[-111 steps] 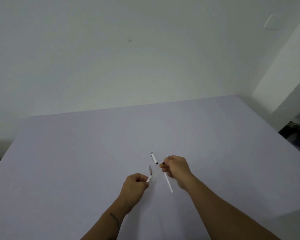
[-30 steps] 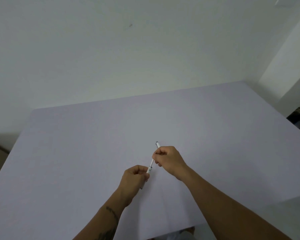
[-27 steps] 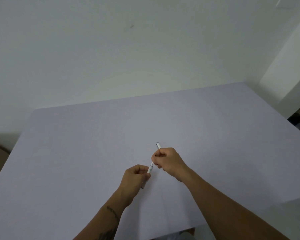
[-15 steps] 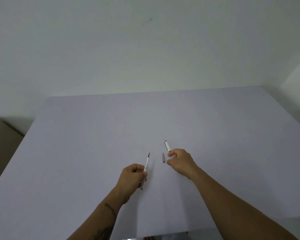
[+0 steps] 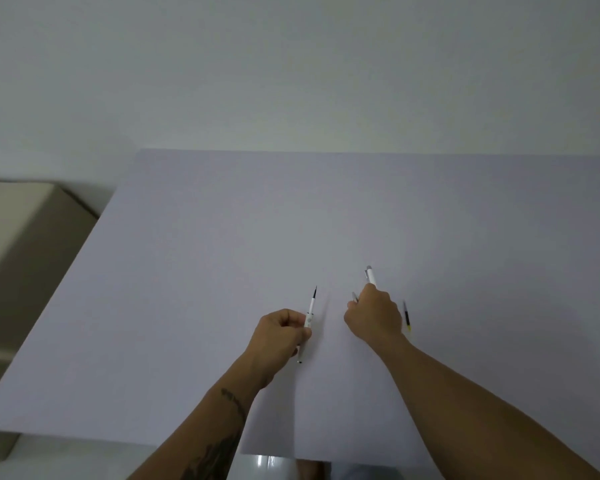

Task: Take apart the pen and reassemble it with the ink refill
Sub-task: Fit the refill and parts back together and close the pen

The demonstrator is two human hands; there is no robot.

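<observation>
Spreading across most of the view, the pale lilac tabletop (image 5: 222, 271) carries nothing but pen parts, and both forearms reach in over its near edge. The left hand (image 5: 283, 332) is curled shut around the front half of the pen (image 5: 309, 315), whose long axis runs nearly straight away from the person, the dark writing point of the refill sticking out at the far end and a short bit of the piece showing below the fist. The right hand (image 5: 374, 318), a little farther out and well apart from the left, is closed on the white rear barrel (image 5: 371, 276), which juts up past the knuckles; a small grey piece (image 5: 354, 296) shows at its fingertips, though how it is gripped I cannot tell. Just beside that hand, on its outer side, a thin dark spare refill (image 5: 406, 315) with a yellowish near end lies on the tabletop, roughly parallel to the held pieces. The right hand is much the nearer to it, so picking it up likely falls to that hand.
</observation>
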